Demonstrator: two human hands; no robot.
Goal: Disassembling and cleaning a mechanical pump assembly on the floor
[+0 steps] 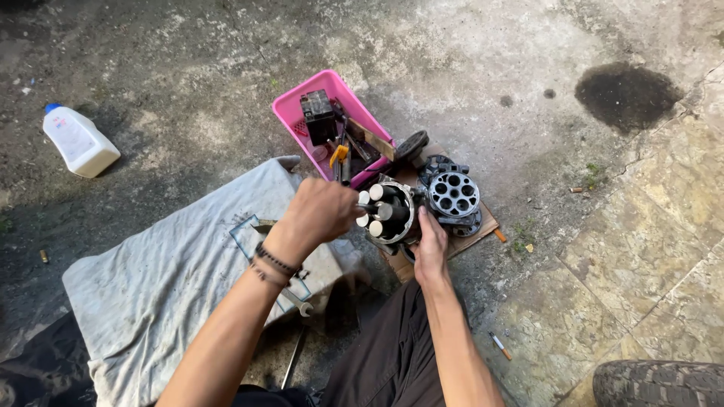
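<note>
Left hand [320, 215] closed in a fist, fingers wrapped on a thin tool whose tip sticks out to the right into the round metal housing [392, 212]; tool mostly hidden in the fist, cannot tell its kind. Housing sits on a cardboard piece [483, 226] on the floor, just right of the left fist, touching it at the tool tip. Its open face shows several cream-capped rollers [375, 193]. Right hand [430, 245] props the housing from below-right, fingers flat against its rim, not clamped round it. Tool's long axis runs left-right, pointing toward the rollers. Left hand is nearer the rollers. Perforated metal disc [453, 194] just beside the housing on the right; pink basket [302, 113] behind.
</note>
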